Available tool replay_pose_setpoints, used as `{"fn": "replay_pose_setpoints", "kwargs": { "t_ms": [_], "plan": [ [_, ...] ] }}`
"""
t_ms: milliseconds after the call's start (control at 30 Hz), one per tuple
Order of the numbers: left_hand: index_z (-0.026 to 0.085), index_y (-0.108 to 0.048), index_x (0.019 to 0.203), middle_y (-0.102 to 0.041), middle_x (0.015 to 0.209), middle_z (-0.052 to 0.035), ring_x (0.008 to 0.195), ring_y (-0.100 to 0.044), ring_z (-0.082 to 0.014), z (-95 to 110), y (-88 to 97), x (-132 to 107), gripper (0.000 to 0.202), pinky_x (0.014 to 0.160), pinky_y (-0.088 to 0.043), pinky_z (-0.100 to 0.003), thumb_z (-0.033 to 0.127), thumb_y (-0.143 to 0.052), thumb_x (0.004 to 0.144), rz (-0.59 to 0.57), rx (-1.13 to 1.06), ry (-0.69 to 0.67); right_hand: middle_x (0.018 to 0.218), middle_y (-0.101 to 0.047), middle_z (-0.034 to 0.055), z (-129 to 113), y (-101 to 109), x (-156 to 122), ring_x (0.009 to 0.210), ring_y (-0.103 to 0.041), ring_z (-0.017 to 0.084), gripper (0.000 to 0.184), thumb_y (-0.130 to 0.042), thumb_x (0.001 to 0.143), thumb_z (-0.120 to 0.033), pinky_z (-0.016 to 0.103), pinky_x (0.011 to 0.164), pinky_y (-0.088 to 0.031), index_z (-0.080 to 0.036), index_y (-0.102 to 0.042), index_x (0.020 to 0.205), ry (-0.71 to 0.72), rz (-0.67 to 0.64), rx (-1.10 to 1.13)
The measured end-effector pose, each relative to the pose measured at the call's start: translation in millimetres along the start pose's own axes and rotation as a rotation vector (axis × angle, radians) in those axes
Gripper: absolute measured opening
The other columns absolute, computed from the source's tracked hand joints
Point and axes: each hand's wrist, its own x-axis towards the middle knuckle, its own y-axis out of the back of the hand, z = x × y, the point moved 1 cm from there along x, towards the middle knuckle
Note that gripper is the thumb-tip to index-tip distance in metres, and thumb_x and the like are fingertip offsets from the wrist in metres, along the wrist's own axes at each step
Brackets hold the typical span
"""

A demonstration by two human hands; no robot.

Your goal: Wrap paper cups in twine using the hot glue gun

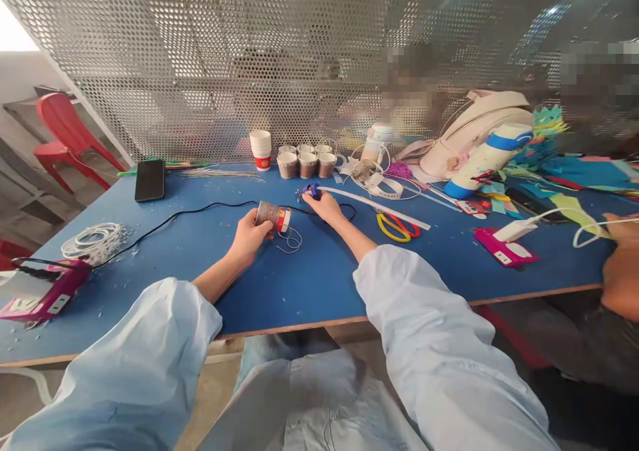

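Clock read from the seat, noon straight ahead across the blue desk. Left hand at eleven, fingers closed round the cord-wrapped cup, tipped on its side and clear of anything else; most of it banded in cord, a red-and-white strip bare at the end toward three. Loose cord tail curls off near that bare end. Right hand at twelve, fingers gripping what looks like a blue glue gun, long white stick trailing out toward four. Gun and cup near each other, apart. Black cable runs across from the magenta power strip between nine and ten. Beyond the gun, also at twelve, a cluster of wrapped cups; plain paper cups stacked at eleven. Scissors at one, within easy reach. My reading: winding and gluing in hand, this cup well along, its last strip uncovered. Next move seems to call for the nozzle brought to the bare strip, cup steady, left fingers clear of hot glue, then the tail laid snug against the last turn. Whether glue already sits there, I cannot tell.
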Motion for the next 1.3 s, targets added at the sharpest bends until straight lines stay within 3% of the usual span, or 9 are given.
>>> {"fn": "replay_pose_setpoints", "kwargs": {
  "t_ms": [167, 333, 433, 567, 700, 800, 967, 1300],
  "plan": [
    [0.014, -0.060, 0.084, -0.066, 0.080, -0.0026, 0.068, -0.063, -0.0148, -2.4, 0.4, 1.3, 0.023, 0.049, -0.047, -0.022, 0.014, -0.058, 0.061, 0.009, -0.059, 0.047, 0.111, -0.067, 0.0122, 15.6, 13.1, -11.9, 0.102, -0.061, 0.026, 0.047, -0.064, 0.075, -0.054, 0.034, 0.087, -0.045, -0.016, -0.062, 0.102, 0.035, 0.141, 0.021],
    [0.014, -0.057, 0.087, -0.067, 0.082, -0.0034, 0.071, -0.066, -0.0162, -2.1, 1.3, 0.9, 0.025, 0.047, -0.047, -0.021, 0.016, -0.060, 0.063, 0.014, -0.106, 0.084, 0.075, -0.065, 0.0044, 15.8, 24.4, -33.6, 0.073, -0.059, 0.020, 0.036, -0.054, 0.082, -0.053, 0.032, 0.072, -0.043, -0.020, -0.056, 0.070, 0.087, 0.257, 0.069],
    [0.014, -0.057, 0.090, -0.068, 0.084, -0.0041, 0.072, -0.067, -0.0162, -2.6, 0.9, 0.5, 0.027, 0.048, -0.047, -0.021, 0.017, -0.061, 0.064, 0.010, -0.118, 0.095, 0.060, -0.058, 0.0006, 7.2, 21.0, -51.3, 0.061, -0.054, 0.017, 0.037, -0.048, 0.087, -0.048, 0.030, 0.066, -0.040, -0.022, -0.049, 0.062, 0.162, 0.287, 0.096],
    [0.014, -0.058, 0.090, -0.067, 0.085, -0.0032, 0.071, -0.066, -0.0146, -3.1, -0.6, -0.3, 0.027, 0.049, -0.048, -0.021, 0.019, -0.063, 0.064, 0.005, -0.113, 0.082, 0.067, -0.059, 0.0012, -9.9, 8.6, -73.1, 0.063, -0.053, 0.016, 0.027, -0.050, 0.088, -0.038, 0.028, 0.065, -0.041, -0.022, -0.052, 0.067, 0.389, 0.252, 0.130],
    [0.013, -0.060, 0.089, -0.066, 0.081, -0.0024, 0.068, -0.063, -0.0139, -2.9, -1.9, -2.7, 0.026, 0.045, -0.045, -0.020, 0.021, -0.065, 0.064, -0.014, -0.089, 0.057, 0.083, -0.063, 0.0038, -23.7, -0.9, -87.1, 0.079, -0.058, 0.017, 0.010, -0.057, 0.086, -0.030, 0.028, 0.074, -0.046, -0.021, -0.059, 0.082, 0.662, 0.190, 0.126],
    [0.013, -0.060, 0.085, -0.063, 0.076, -0.0007, 0.061, -0.058, -0.0115, -3.1, -1.9, -4.1, 0.024, 0.041, -0.043, -0.020, 0.022, -0.067, 0.064, -0.017, -0.066, 0.038, 0.091, -0.064, 0.0064, -27.5, -3.5, -91.3, 0.087, -0.058, 0.019, 0.010, -0.057, 0.088, -0.030, 0.031, 0.078, -0.048, -0.021, -0.062, 0.091, 0.781, 0.189, 0.106],
    [0.014, -0.059, 0.080, -0.057, 0.068, 0.0032, 0.047, -0.046, -0.0062, -2.1, -0.9, -5.3, 0.019, 0.036, -0.037, -0.019, 0.023, -0.066, 0.065, -0.009, -0.025, 0.028, 0.090, -0.064, 0.0067, -27.1, -6.4, -90.9, 0.087, -0.059, 0.020, 0.009, -0.056, 0.090, -0.027, 0.034, 0.077, -0.048, -0.022, -0.063, 0.091, 0.864, 0.202, 0.075],
    [0.013, -0.062, 0.084, -0.060, 0.073, 0.0003, 0.051, -0.050, -0.0082, 2.4, -3.8, -10.4, 0.021, 0.036, -0.038, -0.019, 0.021, -0.064, 0.065, -0.071, 0.049, 0.030, 0.081, -0.063, 0.0048, -29.0, -8.2, -91.2, 0.079, -0.056, 0.019, 0.014, -0.051, 0.092, -0.019, 0.032, 0.070, -0.043, -0.021, -0.056, 0.080, 0.888, 0.229, 0.004]
  ]
}}
